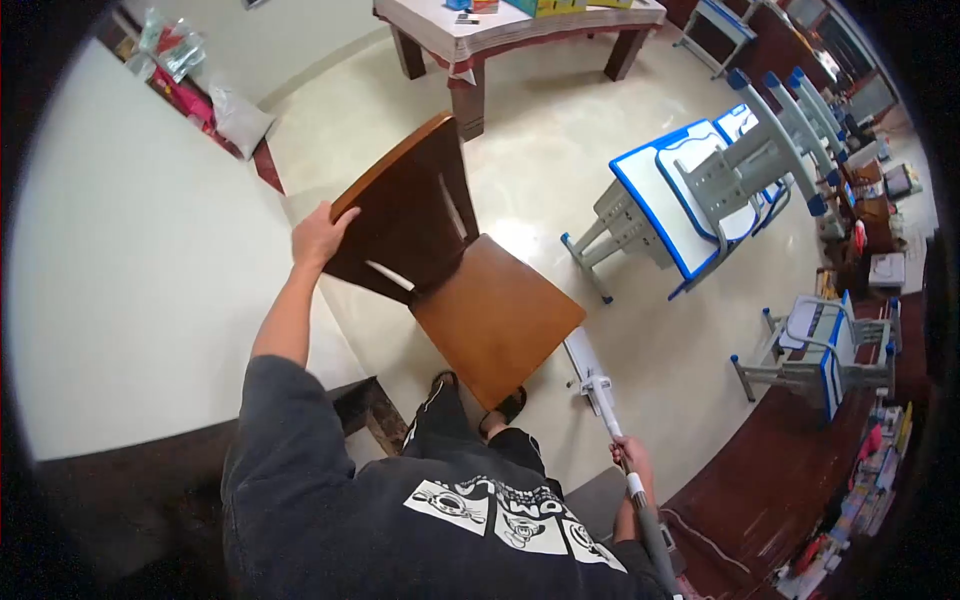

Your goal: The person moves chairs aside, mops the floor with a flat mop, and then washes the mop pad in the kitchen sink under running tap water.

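Note:
My left hand (pixel 318 236) is closed around the edge of the backrest of a brown wooden chair (pixel 498 318). The chair's seat faces up and its near corner hangs over my feet; most of its legs are hidden beneath it. Lower right, my right hand (pixel 632 456) grips the grey and white pole of a mop (pixel 607 410). A pale, flat mop head (pixel 580 352) lies on the floor just past the seat's right corner, partly covered by the chair.
A cloth-covered table (pixel 540 35) with boxes stands at the back. White desks with blue edges (pixel 650 190) and upturned stools are on the right. Dark red furniture (pixel 745 485) lines the right side. A white wall (pixel 150 270) rises at left, with bags (pixel 240 120) beyond its end.

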Motion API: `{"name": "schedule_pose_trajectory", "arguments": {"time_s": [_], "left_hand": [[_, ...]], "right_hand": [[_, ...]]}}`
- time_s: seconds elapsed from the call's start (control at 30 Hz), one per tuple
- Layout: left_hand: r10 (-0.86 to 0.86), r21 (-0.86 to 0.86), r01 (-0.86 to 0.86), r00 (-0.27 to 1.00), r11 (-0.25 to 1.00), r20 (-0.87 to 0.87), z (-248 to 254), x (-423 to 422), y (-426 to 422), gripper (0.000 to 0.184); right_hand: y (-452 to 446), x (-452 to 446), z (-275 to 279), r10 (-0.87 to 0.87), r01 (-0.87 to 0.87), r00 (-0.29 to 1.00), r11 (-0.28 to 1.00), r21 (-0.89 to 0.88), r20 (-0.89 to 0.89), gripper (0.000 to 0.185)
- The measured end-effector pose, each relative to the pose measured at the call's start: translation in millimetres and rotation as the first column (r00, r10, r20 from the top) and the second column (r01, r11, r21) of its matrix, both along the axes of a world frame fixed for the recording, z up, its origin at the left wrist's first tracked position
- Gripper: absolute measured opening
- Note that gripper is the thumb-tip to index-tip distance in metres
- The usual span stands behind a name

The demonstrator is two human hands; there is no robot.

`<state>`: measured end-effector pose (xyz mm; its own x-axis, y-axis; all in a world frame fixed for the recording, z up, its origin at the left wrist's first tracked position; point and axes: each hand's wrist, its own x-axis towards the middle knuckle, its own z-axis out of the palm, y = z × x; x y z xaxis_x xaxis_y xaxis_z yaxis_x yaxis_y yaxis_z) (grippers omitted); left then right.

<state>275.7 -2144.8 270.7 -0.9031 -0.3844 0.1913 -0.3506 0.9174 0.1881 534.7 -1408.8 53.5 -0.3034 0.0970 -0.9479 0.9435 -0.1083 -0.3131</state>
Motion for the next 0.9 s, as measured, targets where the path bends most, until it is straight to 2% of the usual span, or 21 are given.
{"name": "schedule_pose_trajectory", "arguments": {"time_s": [0.17, 0.4, 0.47, 0.67, 0.8, 0.87, 0.9], "left_hand": [[0.173, -0.03, -0.171, 0.979, 0.985, 0.109, -0.9, 49.7, -61.5, 0.061], [0.359, -0.043, -0.356, 0.922, 0.933, 0.148, -15.9, 113.8, -148.9, 0.061], [0.392, -0.046, -0.389, 0.91, 0.92, 0.133, -15.2, 104.1, -171.3, 0.061], [0.549, -0.049, -0.549, 0.819, 0.834, 0.169, 7.5, 76.4, -197.9, 0.064], [0.593, -0.055, -0.594, 0.786, 0.803, 0.173, 9.9, 63.1, -225.0, 0.066], [0.606, -0.049, -0.608, 0.776, 0.792, 0.176, 11.9, 50.5, -241.0, 0.067], [0.613, -0.056, -0.615, 0.767, 0.786, 0.187, 10.9, 44.7, -247.7, 0.067]], "right_hand": [[-3.1, 8.3, -13.3, -0.031, 0.031, 0.999, 0.999, -0.021, -0.04, 0.012], [-43.5, -22.4, -9.5, -0.071, 0.075, 0.995, 0.996, 0.053, -0.064, 0.011], [-54.3, -36.7, -12.5, -0.101, 0.099, 0.994, 0.993, 0.063, 0.029, 0.01], [-73.4, -71.3, -14.9, -0.098, 0.086, 0.991, 0.989, 0.124, 0.092, 0.011], [-97.8, -91.6, 20.6, -0.046, 0.036, 0.996, 0.989, 0.142, 0.07, 0.014], [-100.0, -99.3, 31.1, -0.096, 0.082, 0.991, 0.987, 0.138, 0.098, 0.014], [-103.2, -103.2, 37.8, -0.039, 0.019, 0.993, 0.984, 0.179, 0.113, 0.014]]}}
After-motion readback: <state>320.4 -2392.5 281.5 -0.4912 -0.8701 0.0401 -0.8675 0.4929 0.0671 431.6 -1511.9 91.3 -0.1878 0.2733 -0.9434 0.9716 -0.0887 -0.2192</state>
